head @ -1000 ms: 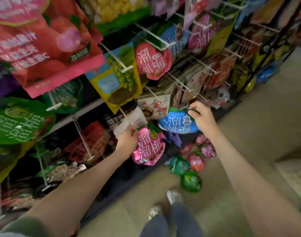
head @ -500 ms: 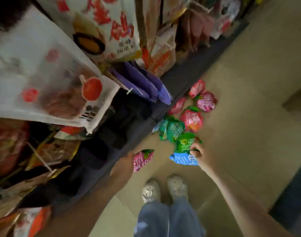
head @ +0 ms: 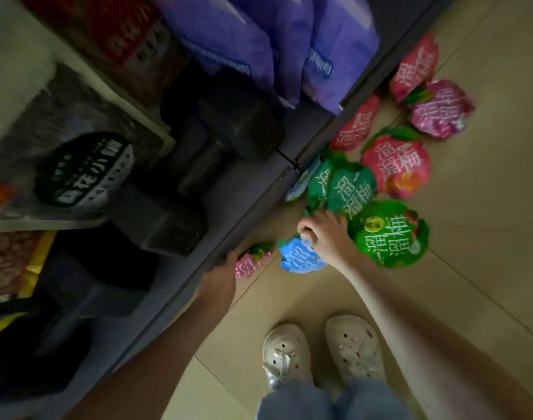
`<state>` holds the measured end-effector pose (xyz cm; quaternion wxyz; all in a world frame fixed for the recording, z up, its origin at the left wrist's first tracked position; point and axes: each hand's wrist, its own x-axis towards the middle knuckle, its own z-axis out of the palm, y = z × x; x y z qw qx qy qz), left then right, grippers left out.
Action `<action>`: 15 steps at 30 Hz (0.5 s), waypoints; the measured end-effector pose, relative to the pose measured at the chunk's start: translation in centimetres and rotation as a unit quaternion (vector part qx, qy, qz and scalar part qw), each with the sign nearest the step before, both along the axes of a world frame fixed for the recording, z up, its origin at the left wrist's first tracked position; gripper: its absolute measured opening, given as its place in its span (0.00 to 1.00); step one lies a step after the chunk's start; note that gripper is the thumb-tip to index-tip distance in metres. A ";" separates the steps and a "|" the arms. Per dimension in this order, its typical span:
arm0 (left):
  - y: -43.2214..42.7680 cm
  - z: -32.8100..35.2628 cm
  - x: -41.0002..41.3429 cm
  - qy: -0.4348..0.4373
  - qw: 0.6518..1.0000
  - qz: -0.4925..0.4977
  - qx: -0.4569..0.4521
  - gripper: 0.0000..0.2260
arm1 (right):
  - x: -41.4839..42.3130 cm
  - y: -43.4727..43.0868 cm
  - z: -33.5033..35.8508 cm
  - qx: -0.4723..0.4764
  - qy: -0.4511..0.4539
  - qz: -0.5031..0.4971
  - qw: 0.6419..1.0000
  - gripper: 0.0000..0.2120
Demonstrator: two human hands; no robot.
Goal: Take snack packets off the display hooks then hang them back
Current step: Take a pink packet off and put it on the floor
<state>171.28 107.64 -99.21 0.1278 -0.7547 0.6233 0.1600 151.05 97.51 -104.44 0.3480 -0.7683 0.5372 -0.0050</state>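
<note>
**A:** Down by the rack's base, what did each hand have?
**B:** The left hand pinched a pink snack packet. The right hand curled its fingers round a blue packet at the top, low over the tile floor.
**A:** And nearby?
**B:** A bright green packet lay just beside that hand, a red packet beyond.

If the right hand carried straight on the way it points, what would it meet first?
Probably the dark shelf base, across a strip of bare floor. The right hand, gripping the blue packet, points up-left; depth is unclear.
</note>
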 end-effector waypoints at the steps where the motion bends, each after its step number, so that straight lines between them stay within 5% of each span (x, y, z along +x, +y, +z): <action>1: -0.3 -0.8 0.3 -0.004 0.999 -0.031 0.020 0.11 | 1.0 -0.4 -0.5 -0.048 0.003 -0.003 0.999 0.08; 4: 0.0 -0.1 0.1 -0.018 0.998 -0.046 0.029 0.17 | 2.8 -0.6 -0.2 -0.070 -0.010 -0.014 0.997 0.17; 7: 0.0 3.1 -0.4 0.047 0.996 0.046 0.055 0.20 | 3.6 0.5 4.0 -0.035 -0.038 -0.017 0.999 0.20; 10: -1.5 8.9 -1.9 0.112 0.974 0.170 0.095 0.19 | 3.5 1.1 11.0 -0.017 -0.080 -0.024 0.996 0.19; 15: -3.3 23.0 -5.9 0.204 0.964 0.167 0.041 0.22 | 1.2 0.5 26.1 0.011 -0.139 -0.024 0.990 0.20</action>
